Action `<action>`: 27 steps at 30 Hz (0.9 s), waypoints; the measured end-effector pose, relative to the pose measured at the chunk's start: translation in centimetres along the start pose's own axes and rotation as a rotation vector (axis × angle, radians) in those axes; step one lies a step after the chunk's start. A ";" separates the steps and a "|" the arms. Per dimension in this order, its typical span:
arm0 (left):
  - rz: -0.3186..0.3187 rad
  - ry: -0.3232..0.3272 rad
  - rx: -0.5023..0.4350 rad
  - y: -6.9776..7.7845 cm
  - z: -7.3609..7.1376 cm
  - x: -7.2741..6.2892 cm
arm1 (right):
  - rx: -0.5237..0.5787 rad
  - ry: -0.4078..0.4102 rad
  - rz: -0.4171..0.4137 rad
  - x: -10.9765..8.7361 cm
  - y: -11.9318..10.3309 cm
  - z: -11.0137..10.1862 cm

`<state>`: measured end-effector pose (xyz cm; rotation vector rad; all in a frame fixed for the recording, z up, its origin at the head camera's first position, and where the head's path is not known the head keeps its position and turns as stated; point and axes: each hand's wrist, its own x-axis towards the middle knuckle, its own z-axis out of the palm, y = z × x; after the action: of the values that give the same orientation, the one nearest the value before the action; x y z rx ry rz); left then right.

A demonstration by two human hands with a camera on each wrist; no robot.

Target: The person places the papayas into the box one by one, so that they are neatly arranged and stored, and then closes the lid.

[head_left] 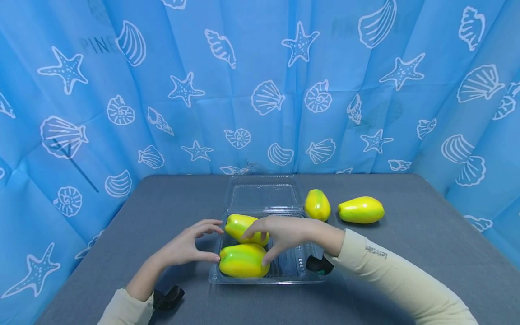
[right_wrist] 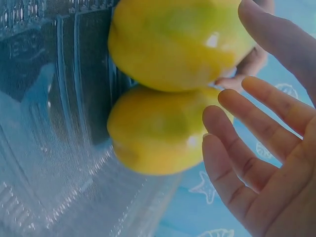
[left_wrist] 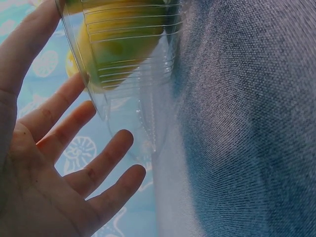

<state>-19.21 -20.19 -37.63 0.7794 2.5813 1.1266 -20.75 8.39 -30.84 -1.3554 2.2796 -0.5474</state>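
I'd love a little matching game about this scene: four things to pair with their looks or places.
1. Fruits in the box
2. Lid
3. Curtain
4. Left hand

A. At the box's left side
B. Blue with white sea shapes
C. Yellow and green
D. See-through, folded open

Pairs: 1-C, 2-D, 3-B, 4-A

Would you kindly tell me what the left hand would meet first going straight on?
The left hand would probably meet the clear container first, with the two yellow fruits inside just beyond; depth is hard to judge.
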 end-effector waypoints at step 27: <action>0.011 0.001 0.007 -0.2 0.0 0.0 | 0.049 0.325 0.107 -6.9 4.0 -2.2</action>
<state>-19.28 -20.26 -37.80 0.7955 2.5864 1.1215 -21.81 16.54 -30.06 -1.1834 2.5576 -0.8330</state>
